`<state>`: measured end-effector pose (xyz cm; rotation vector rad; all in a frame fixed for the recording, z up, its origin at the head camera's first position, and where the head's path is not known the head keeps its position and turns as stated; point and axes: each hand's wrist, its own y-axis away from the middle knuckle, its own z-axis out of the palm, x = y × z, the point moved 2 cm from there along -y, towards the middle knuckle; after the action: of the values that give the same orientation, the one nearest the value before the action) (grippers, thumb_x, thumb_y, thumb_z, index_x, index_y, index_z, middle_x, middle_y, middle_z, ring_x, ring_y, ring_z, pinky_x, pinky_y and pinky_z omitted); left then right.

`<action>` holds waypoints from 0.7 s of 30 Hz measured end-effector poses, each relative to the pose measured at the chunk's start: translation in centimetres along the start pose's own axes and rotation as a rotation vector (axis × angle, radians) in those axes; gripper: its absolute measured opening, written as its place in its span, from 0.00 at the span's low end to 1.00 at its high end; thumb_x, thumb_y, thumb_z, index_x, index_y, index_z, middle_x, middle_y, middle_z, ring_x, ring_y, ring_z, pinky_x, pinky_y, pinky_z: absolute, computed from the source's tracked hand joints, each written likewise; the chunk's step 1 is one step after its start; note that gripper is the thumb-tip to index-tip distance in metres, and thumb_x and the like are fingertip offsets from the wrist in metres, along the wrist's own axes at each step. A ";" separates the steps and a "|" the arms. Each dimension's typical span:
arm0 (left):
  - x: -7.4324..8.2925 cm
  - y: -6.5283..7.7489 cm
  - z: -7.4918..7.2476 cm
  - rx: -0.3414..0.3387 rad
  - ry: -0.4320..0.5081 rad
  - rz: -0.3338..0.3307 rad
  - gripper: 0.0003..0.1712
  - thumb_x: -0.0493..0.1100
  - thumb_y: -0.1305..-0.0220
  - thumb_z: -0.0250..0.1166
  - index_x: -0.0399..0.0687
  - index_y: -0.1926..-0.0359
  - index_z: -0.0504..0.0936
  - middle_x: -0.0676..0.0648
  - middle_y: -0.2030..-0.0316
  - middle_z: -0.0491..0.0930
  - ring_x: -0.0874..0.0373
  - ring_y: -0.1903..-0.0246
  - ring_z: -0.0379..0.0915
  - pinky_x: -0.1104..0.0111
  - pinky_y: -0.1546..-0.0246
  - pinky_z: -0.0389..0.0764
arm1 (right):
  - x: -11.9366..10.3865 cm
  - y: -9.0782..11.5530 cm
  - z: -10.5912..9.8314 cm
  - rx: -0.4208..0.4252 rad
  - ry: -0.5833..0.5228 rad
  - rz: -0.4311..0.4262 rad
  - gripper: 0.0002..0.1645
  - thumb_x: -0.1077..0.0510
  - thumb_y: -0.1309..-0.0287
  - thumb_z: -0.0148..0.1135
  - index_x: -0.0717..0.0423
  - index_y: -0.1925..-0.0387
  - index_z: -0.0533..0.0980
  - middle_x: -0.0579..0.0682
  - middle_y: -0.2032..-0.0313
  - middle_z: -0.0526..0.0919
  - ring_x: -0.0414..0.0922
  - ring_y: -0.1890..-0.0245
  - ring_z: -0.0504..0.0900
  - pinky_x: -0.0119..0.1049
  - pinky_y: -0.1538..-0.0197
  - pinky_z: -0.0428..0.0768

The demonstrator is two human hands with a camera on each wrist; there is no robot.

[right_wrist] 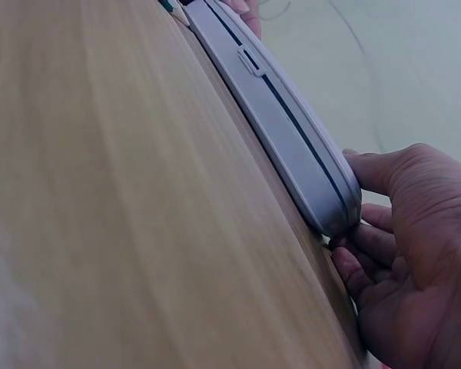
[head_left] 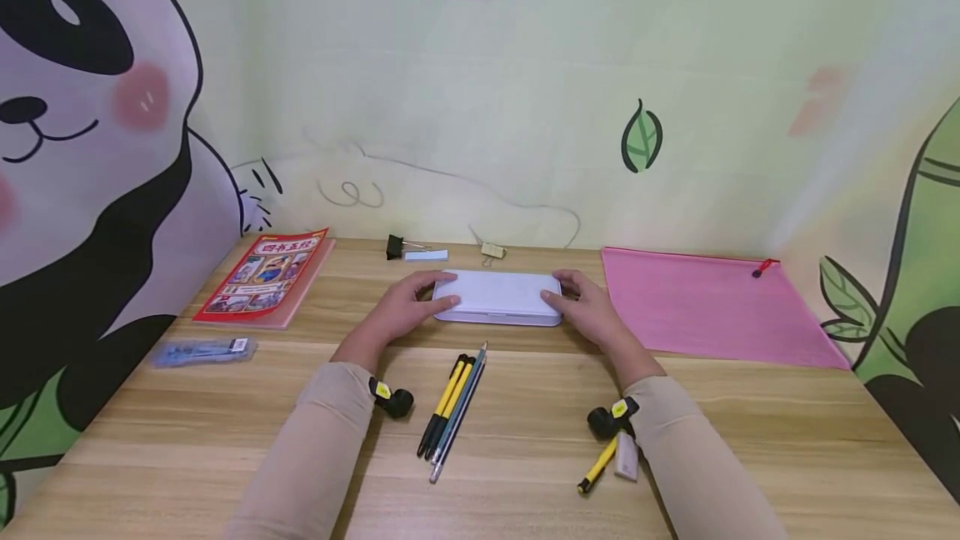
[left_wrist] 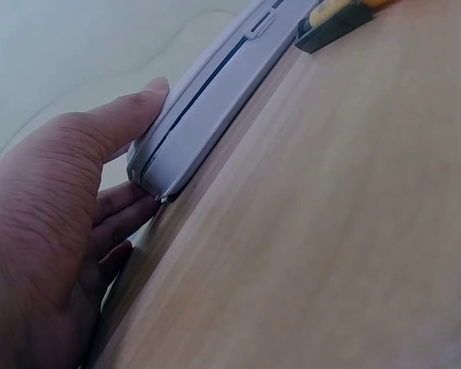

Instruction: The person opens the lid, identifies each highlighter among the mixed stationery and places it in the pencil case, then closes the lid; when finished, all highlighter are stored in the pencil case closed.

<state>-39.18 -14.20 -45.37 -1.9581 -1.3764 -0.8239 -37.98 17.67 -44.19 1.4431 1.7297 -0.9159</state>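
Observation:
A pale lavender pencil case [head_left: 498, 294] lies lengthwise across the table, its lid down and a small latch [right_wrist: 251, 60] on the near side. At its left end, my left hand [head_left: 400, 304] grips it with the thumb on the lid edge and the fingers around the end, low by the table in the left wrist view. My right hand [head_left: 592, 312] holds the opposite end the same way, thumb on top. Nearer me lie two yellow-and-black pens [head_left: 452, 398] side by side with pencils [head_left: 467, 407].
Beside my right wrist are a yellow-and-black cutter-like stick [head_left: 597, 465] and an eraser [head_left: 626, 457]. A pink zip pouch [head_left: 712, 307] lies right; a red booklet [head_left: 262, 277] and blue packet [head_left: 204, 352] lie left. Binder clips [head_left: 394, 247] sit along the wall.

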 end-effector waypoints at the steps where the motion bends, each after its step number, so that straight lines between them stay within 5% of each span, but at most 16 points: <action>1: 0.0 0.0 0.0 -0.001 0.001 0.000 0.33 0.67 0.39 0.67 0.63 0.35 0.78 0.49 0.29 0.68 0.49 0.27 0.57 0.51 0.27 0.57 | -0.1 0.0 0.0 0.000 0.003 0.000 0.36 0.49 0.34 0.65 0.60 0.31 0.66 0.63 0.33 0.72 0.58 0.32 0.69 0.50 0.29 0.66; 21: -0.1 0.3 0.3 -0.006 -0.050 0.043 0.33 0.66 0.38 0.67 0.62 0.35 0.78 0.48 0.30 0.68 0.48 0.28 0.58 0.50 0.28 0.57 | 0.1 0.3 0.1 -0.039 0.063 0.008 0.37 0.47 0.32 0.63 0.59 0.29 0.65 0.62 0.30 0.68 0.58 0.30 0.66 0.51 0.28 0.63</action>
<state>-38.89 -14.07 -45.70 -2.0179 -1.3567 -0.7646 -37.73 17.68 -44.36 1.4669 1.7768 -0.8353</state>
